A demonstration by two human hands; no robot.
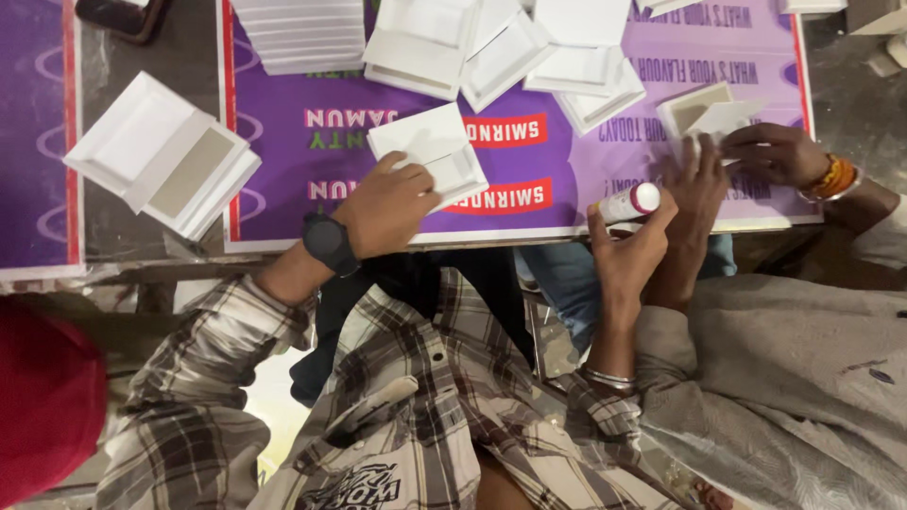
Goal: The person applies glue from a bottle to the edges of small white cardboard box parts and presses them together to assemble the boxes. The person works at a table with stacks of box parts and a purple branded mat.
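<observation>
Two hands work: the left hand presses flat, fingers spread, on a white tray; the right hand grips a glue stick, its long axis and cap pointing toward two o'clock.

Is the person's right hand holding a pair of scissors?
No. The right hand holds a small white tube with a purple band, not scissors.

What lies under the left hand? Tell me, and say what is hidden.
Under the left hand lies a white folded cardboard box, resting on the purple printed sheet. The fingers press its near edge. That covered edge and the sheet beneath cannot be seen.
</observation>
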